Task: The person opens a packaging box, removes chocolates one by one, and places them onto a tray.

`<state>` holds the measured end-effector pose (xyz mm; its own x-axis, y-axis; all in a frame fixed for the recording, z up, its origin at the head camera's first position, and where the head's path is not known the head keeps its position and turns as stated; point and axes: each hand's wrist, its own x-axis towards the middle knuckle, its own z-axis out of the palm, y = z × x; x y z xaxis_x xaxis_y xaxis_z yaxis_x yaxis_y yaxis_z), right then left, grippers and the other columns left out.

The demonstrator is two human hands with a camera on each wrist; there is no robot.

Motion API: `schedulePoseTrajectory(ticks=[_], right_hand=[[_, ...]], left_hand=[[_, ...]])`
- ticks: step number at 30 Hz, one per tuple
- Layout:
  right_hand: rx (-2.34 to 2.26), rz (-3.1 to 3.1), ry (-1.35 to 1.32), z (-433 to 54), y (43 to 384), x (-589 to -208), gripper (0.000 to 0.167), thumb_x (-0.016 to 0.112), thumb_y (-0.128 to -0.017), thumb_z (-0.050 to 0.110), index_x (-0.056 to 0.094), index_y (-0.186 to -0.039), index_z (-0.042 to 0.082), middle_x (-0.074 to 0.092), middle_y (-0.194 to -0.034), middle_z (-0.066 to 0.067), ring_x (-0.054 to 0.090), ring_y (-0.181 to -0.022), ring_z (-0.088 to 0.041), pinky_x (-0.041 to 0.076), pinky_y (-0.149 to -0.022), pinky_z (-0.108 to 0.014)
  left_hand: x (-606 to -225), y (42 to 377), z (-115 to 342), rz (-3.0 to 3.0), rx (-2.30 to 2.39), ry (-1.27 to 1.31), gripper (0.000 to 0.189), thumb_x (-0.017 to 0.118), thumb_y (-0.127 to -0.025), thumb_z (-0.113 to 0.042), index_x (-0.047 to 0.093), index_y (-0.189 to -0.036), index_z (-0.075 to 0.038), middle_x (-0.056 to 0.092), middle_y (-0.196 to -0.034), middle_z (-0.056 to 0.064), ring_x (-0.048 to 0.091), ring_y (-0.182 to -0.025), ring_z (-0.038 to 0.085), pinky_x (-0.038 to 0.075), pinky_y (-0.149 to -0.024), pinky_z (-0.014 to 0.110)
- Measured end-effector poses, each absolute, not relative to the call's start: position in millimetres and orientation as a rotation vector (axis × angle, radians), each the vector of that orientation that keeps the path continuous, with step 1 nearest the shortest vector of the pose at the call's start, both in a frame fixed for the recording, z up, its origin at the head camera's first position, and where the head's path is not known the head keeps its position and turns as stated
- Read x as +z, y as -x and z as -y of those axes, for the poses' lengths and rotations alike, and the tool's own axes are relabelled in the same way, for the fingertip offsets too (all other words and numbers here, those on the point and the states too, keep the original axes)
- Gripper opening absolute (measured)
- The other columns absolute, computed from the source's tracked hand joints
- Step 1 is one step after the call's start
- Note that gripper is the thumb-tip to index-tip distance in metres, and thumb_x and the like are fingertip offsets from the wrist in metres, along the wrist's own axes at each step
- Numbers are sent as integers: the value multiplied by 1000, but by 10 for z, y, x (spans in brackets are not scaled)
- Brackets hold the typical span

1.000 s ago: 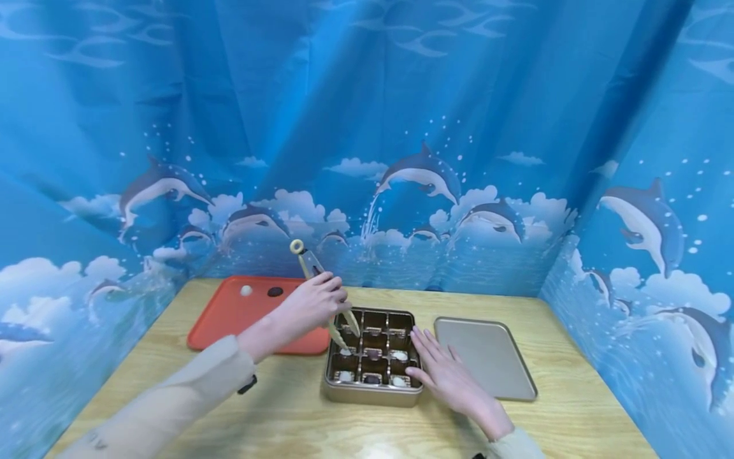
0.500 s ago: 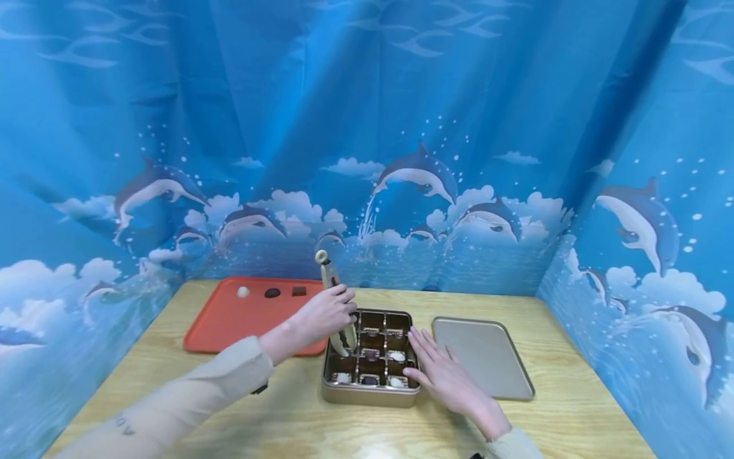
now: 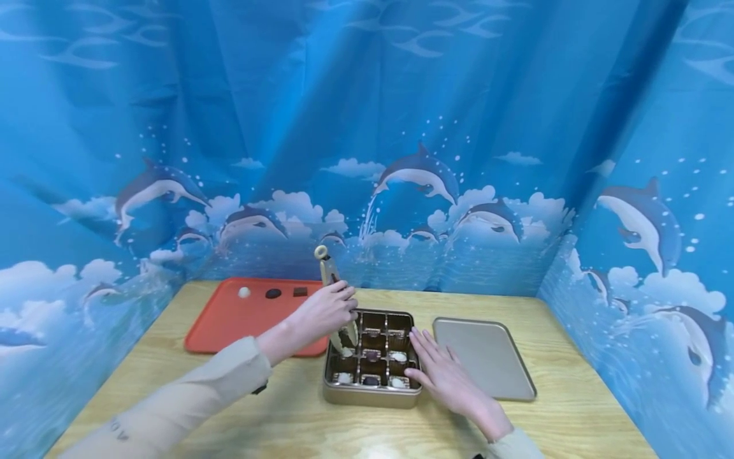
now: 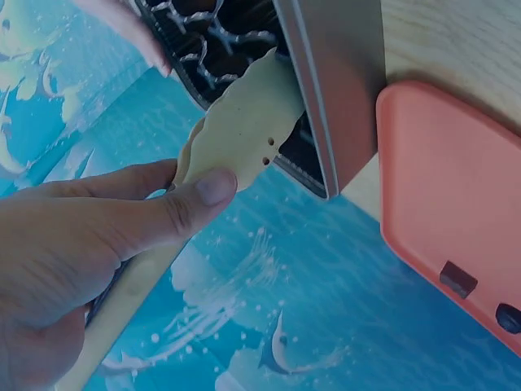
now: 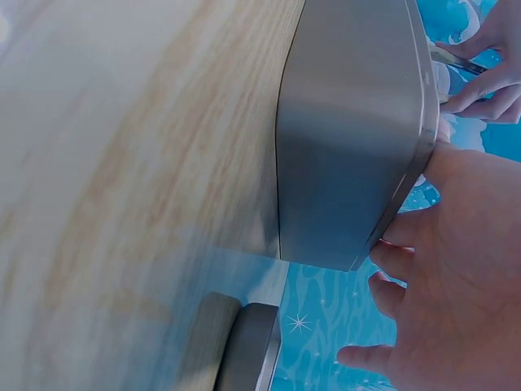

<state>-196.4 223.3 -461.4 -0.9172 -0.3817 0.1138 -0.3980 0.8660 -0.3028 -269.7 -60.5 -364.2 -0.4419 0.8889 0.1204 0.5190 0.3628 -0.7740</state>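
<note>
My left hand (image 3: 324, 312) grips a pair of cream tongs (image 3: 328, 271) by the arms, ring end up. The tongs' tips reach down into the left column of a divided metal tin (image 3: 371, 399), beside a white chocolate (image 3: 347, 352) in a middle-row compartment. Whether the tips touch it I cannot tell. In the left wrist view, thumb and fingers pinch the scalloped tongs (image 4: 248, 122) at the tin's rim. My right hand (image 3: 450, 380) rests with extended fingers against the tin's right rim. Other compartments hold white chocolates (image 3: 398, 382) and dark chocolates (image 3: 371, 381) in wrappers.
A red tray (image 3: 252, 325) lies left of the tin, bearing a white round piece (image 3: 244, 292), a dark oval chocolate (image 3: 273, 294) and a brown square chocolate (image 3: 300, 291). The tin's flat lid (image 3: 484, 357) lies to the right. A blue dolphin-print curtain (image 3: 367, 159) surrounds the wooden table (image 3: 275, 408).
My left hand has shifted slightly right, and the tongs stand more upright with their arms closer together. The brown square on the tray has come into view. My right hand stays put.
</note>
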Motion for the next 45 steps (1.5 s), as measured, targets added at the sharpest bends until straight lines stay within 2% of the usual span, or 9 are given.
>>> schedulePoseTrajectory(ticks=[10, 18, 23, 27, 34, 36, 41, 45], right_hand=[[498, 2986, -625, -2239, 1958, -4616, 73, 44, -106, 47, 21, -160, 6, 14, -165, -8, 14, -153, -33, 12, -119, -63], [522, 2989, -621, -2243, 1960, -4610, 73, 44, -106, 47, 19, -161, 6, 11, -166, -8, 14, -153, -33, 10, -119, -63], [509, 2990, -622, -2237, 1962, -4626, 74, 41, -106, 50, 18, -161, 8, 11, -166, -6, 13, -153, -31, 10, -119, -62], [512, 2995, -627, -2236, 1965, -4633, 74, 40, -105, 51, 18, -161, 8, 10, -166, -6, 13, -153, -32, 10, -119, -62], [522, 2988, -628, -2227, 1967, -4619, 74, 41, -105, 50, 18, -161, 7, 12, -166, -6, 12, -153, -32, 10, -119, -62], [524, 2987, -631, -2226, 1966, -4621, 74, 41, -105, 51, 18, -161, 7, 11, -166, -6, 12, -153, -32, 9, -119, -62], [522, 2995, -623, -2231, 1967, -4627, 74, 41, -106, 50, 17, -161, 7, 10, -166, -7, 12, -153, -32, 9, -119, -62], [522, 2994, -615, -2230, 1964, -4617, 73, 43, -106, 48, 18, -161, 7, 12, -166, -7, 14, -153, -33, 10, -119, -63]], left_hand=[[-3731, 2694, 489, 2104, 1027, 1256, 26, 81, -85, -25, 77, -108, -37, 70, -116, -17, 56, -114, 11, 40, -102, 30], [-3771, 2693, 557, 2075, 1010, 1245, 32, 81, -85, -25, 75, -115, -36, 69, -116, -16, 55, -112, 13, 40, -100, 31], [-3797, 2682, 699, 2061, 876, 1211, 21, 78, -87, -23, 77, -106, -33, 70, -106, -15, 56, -105, 15, 41, -96, 32], [-3806, 2690, 861, 2082, 668, 1166, 20, 82, -82, -24, 77, -100, -30, 70, -99, -12, 58, -100, 16, 43, -95, 35], [-3890, 2686, 1237, 2253, 226, 1043, 50, 93, -63, -35, 78, -109, -25, 72, -100, -5, 60, -99, 23, 48, -88, 41], [-3944, 2659, 1346, 2303, 102, 994, 54, 93, -63, -36, 78, -114, -24, 73, -103, -2, 60, -98, 24, 49, -87, 43], [-4071, 2564, 1528, 2392, -150, 886, 52, 90, -72, -26, 76, -121, -17, 73, -110, 2, 59, -98, 26, 48, -84, 48], [-4128, 2490, 1591, 2457, -259, 793, 53, 89, -75, -26, 74, -125, -15, 73, -113, 3, 57, -98, 26, 45, -80, 47]])
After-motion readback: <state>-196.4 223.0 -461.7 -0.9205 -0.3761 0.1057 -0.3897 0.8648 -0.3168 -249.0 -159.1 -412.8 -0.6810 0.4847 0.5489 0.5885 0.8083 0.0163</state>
